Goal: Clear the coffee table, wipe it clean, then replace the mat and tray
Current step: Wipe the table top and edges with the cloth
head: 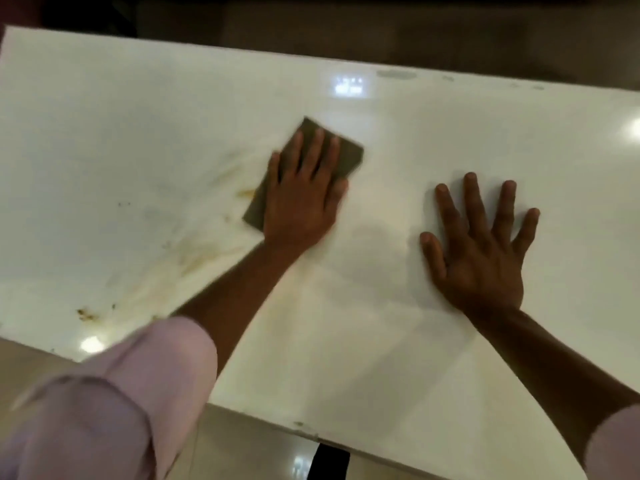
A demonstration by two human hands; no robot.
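The white glossy coffee table (pixel 398 140) fills the view, with nothing standing on it. My left hand (pixel 301 188) lies flat on a dark brown folded cloth (pixel 348 157) near the table's middle, fingers straight, pressing it to the surface. The hand and cloth are blurred. My right hand (pixel 478 244) rests palm down on the bare tabletop to the right, fingers spread. Brownish smears (pixel 197 258) streak the table left of the cloth, with darker spots (pixel 86 313) near the front left edge. No mat or tray is in view.
The table's near edge runs diagonally across the bottom, with shiny beige floor tiles (pixel 242 452) below it. A dark table leg (pixel 329 462) shows under the front edge. Beyond the far edge lies dark floor or furniture (pixel 381 26).
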